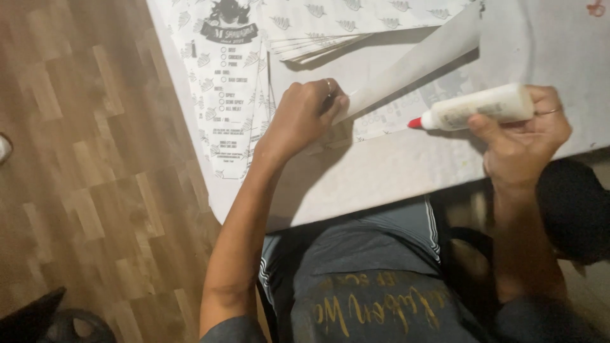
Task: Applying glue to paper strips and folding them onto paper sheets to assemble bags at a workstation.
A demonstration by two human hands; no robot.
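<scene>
My left hand [305, 114], a ring on one finger, pinches the narrow tip of a white paper sheet rolled into a cone [416, 60] that lies across the white table [381, 171]. My right hand [524, 136] holds a white glue bottle [483, 107] on its side, with its red nozzle pointing left toward the cone's lower edge. A flat printed sheet [394, 114] lies under the cone.
A stack of printed paper sheets [330, 28] lies at the far side of the table. Another printed sheet [229, 82] hangs over the table's left edge. Wooden floor [82, 171] lies to the left. My lap is below the table's near edge.
</scene>
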